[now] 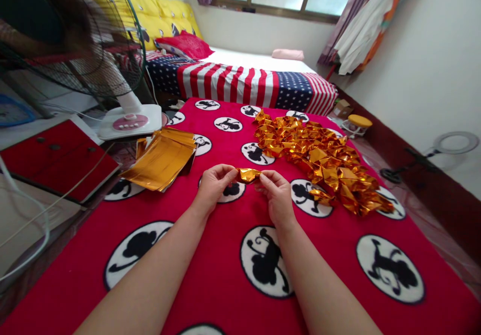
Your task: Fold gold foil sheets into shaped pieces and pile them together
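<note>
A small folded piece of shiny gold foil paper is stretched between my two hands, a little above a red cloth printed with black monkeys in white circles. My left hand pinches its left end between thumb and fingers. At the right end, my right hand grips the tip the same way. To the left lies a stack of flat gold foil sheets. On the right side spreads a heap of folded gold foil pieces, similar in shape to the held one.
An electric fan stands at the left beside a red panel. Behind the cloth is a bed with a stars-and-stripes cover. At the right are a yellow-topped stool and a ring light on a stand.
</note>
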`<act>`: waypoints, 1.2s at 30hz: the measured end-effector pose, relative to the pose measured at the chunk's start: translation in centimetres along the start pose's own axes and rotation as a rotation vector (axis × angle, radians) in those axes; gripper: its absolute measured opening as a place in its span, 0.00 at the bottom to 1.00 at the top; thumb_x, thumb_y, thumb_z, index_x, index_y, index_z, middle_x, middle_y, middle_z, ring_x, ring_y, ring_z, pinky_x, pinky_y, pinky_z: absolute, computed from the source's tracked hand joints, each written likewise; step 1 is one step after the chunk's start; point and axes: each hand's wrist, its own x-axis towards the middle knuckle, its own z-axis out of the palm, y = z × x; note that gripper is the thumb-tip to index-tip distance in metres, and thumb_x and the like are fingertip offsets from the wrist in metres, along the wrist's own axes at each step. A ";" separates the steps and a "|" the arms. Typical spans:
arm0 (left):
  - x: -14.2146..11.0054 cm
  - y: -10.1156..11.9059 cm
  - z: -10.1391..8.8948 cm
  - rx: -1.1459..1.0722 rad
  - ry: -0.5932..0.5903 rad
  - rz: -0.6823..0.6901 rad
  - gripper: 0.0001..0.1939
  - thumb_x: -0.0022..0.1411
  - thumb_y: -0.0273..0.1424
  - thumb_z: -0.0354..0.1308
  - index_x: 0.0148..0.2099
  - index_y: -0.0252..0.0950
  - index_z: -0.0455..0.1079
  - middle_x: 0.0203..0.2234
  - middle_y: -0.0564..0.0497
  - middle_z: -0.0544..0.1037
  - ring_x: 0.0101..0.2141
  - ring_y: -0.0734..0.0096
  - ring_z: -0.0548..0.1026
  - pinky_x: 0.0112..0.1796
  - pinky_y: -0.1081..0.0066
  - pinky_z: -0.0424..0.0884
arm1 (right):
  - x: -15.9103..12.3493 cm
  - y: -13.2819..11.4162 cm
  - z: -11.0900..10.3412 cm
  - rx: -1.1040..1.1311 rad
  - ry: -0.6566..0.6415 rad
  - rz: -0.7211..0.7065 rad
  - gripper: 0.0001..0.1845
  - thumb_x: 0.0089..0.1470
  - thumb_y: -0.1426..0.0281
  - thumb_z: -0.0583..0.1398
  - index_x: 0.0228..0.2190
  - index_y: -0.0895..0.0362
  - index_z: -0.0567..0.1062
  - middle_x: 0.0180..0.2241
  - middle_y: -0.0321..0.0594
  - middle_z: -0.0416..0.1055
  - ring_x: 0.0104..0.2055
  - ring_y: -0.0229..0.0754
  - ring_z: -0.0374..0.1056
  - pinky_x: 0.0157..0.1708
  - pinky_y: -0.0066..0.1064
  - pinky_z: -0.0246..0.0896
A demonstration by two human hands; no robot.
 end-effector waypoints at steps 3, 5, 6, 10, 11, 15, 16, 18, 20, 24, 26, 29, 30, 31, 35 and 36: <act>0.0 0.0 -0.1 0.009 0.017 0.015 0.19 0.48 0.44 0.69 0.30 0.33 0.73 0.20 0.54 0.74 0.20 0.78 0.68 0.22 0.78 0.62 | -0.1 -0.1 0.0 -0.030 -0.044 0.013 0.11 0.44 0.63 0.68 0.28 0.56 0.77 0.26 0.33 0.73 0.25 0.33 0.67 0.27 0.24 0.62; 0.2 -0.3 -0.1 -0.008 0.028 0.020 0.18 0.49 0.44 0.68 0.30 0.33 0.73 0.19 0.55 0.73 0.20 0.79 0.66 0.22 0.78 0.61 | -0.1 -0.1 0.0 -0.049 -0.070 0.013 0.10 0.45 0.63 0.68 0.27 0.56 0.77 0.25 0.33 0.73 0.25 0.33 0.66 0.27 0.24 0.61; 0.3 -0.4 -0.2 -0.016 0.030 0.021 0.18 0.50 0.44 0.67 0.30 0.33 0.73 0.19 0.55 0.73 0.19 0.80 0.66 0.21 0.78 0.60 | -0.1 -0.1 0.0 -0.054 -0.079 0.010 0.10 0.45 0.63 0.68 0.27 0.56 0.77 0.25 0.33 0.73 0.25 0.33 0.65 0.27 0.24 0.61; 0.6 -0.8 -0.4 -0.031 0.093 0.079 0.16 0.52 0.41 0.67 0.37 0.34 0.74 0.27 0.53 0.76 0.24 0.78 0.69 0.23 0.78 0.61 | -0.1 0.2 0.0 -0.084 -0.061 -0.048 0.08 0.46 0.64 0.68 0.28 0.55 0.77 0.24 0.32 0.72 0.24 0.32 0.65 0.27 0.23 0.62; 0.6 -0.8 -0.4 -0.013 0.126 0.123 0.16 0.52 0.39 0.66 0.40 0.35 0.74 0.30 0.52 0.77 0.27 0.77 0.71 0.24 0.79 0.62 | -0.1 0.3 0.0 -0.094 -0.043 -0.072 0.08 0.46 0.64 0.68 0.28 0.55 0.77 0.24 0.32 0.73 0.24 0.32 0.65 0.27 0.24 0.62; 0.2 -0.5 -0.4 0.172 0.156 0.311 0.12 0.56 0.38 0.64 0.40 0.36 0.74 0.39 0.48 0.76 0.38 0.71 0.74 0.32 0.77 0.68 | -0.2 0.2 0.5 -0.112 0.020 -0.141 0.07 0.46 0.66 0.68 0.28 0.55 0.78 0.26 0.33 0.75 0.27 0.34 0.70 0.31 0.26 0.67; 0.1 -0.5 -0.4 0.207 0.139 0.322 0.12 0.57 0.38 0.63 0.41 0.37 0.74 0.40 0.48 0.76 0.39 0.70 0.75 0.33 0.77 0.69 | -0.2 0.2 0.6 -0.112 0.024 -0.149 0.06 0.46 0.67 0.68 0.28 0.55 0.78 0.27 0.33 0.76 0.28 0.34 0.70 0.33 0.27 0.68; 0.0 -0.6 -0.4 0.212 0.104 0.300 0.15 0.57 0.38 0.63 0.44 0.37 0.74 0.41 0.47 0.77 0.40 0.68 0.75 0.34 0.76 0.70 | -0.4 0.1 0.7 -0.110 0.022 -0.159 0.06 0.46 0.68 0.68 0.29 0.55 0.78 0.27 0.34 0.76 0.29 0.35 0.71 0.35 0.28 0.69; 0.1 -0.8 -0.4 0.165 0.097 0.251 0.18 0.57 0.39 0.63 0.47 0.36 0.72 0.39 0.47 0.77 0.38 0.69 0.76 0.33 0.75 0.70 | -0.4 0.1 0.8 -0.105 0.015 -0.166 0.05 0.47 0.68 0.68 0.29 0.55 0.79 0.28 0.34 0.77 0.30 0.36 0.72 0.37 0.29 0.70; 0.3 -0.8 -0.4 0.100 0.192 0.224 0.15 0.56 0.40 0.64 0.39 0.35 0.70 0.27 0.54 0.74 0.26 0.77 0.72 0.27 0.78 0.67 | -0.2 0.7 0.5 -0.112 0.009 -0.204 0.06 0.48 0.68 0.67 0.32 0.55 0.79 0.31 0.35 0.77 0.34 0.38 0.73 0.40 0.31 0.70; 0.1 -0.5 -0.2 0.118 0.218 0.231 0.13 0.55 0.39 0.64 0.32 0.34 0.70 0.21 0.57 0.71 0.22 0.79 0.69 0.25 0.78 0.64 | 0.0 1.1 0.4 -0.134 0.010 -0.258 0.07 0.48 0.68 0.67 0.33 0.55 0.79 0.32 0.36 0.77 0.36 0.39 0.73 0.41 0.32 0.69; -0.6 0.1 0.3 0.175 0.143 0.176 0.13 0.55 0.39 0.64 0.28 0.33 0.72 0.17 0.56 0.70 0.20 0.79 0.67 0.24 0.77 0.63 | 0.2 1.4 0.3 -0.180 0.011 -0.364 0.06 0.50 0.70 0.66 0.33 0.56 0.79 0.35 0.39 0.77 0.40 0.41 0.72 0.46 0.36 0.68; -0.8 0.2 0.5 0.179 0.109 0.146 0.13 0.55 0.39 0.64 0.28 0.32 0.74 0.17 0.55 0.71 0.20 0.79 0.67 0.23 0.77 0.62 | 0.1 1.4 0.4 -0.195 0.010 -0.395 0.06 0.50 0.70 0.66 0.33 0.56 0.79 0.36 0.39 0.76 0.42 0.41 0.72 0.47 0.36 0.68; -1.0 0.3 0.8 0.174 0.082 0.118 0.14 0.54 0.39 0.64 0.29 0.32 0.75 0.17 0.55 0.72 0.19 0.78 0.67 0.22 0.77 0.61 | 0.1 1.3 0.4 -0.209 0.007 -0.420 0.05 0.51 0.71 0.66 0.34 0.56 0.79 0.37 0.40 0.76 0.43 0.42 0.72 0.48 0.37 0.67; -1.2 0.2 1.4 0.118 0.019 0.022 0.16 0.52 0.42 0.66 0.28 0.32 0.76 0.16 0.53 0.72 0.18 0.79 0.66 0.20 0.77 0.58 | -0.3 0.9 0.8 -0.279 -0.020 -0.481 0.05 0.53 0.72 0.64 0.35 0.56 0.79 0.40 0.42 0.75 0.45 0.43 0.71 0.49 0.38 0.68; -1.2 0.1 1.4 0.103 0.011 0.003 0.16 0.52 0.42 0.66 0.27 0.32 0.76 0.16 0.53 0.72 0.18 0.79 0.65 0.20 0.77 0.57 | -0.4 0.8 0.9 -0.296 -0.027 -0.488 0.05 0.53 0.72 0.64 0.35 0.55 0.79 0.41 0.43 0.74 0.46 0.43 0.71 0.49 0.38 0.68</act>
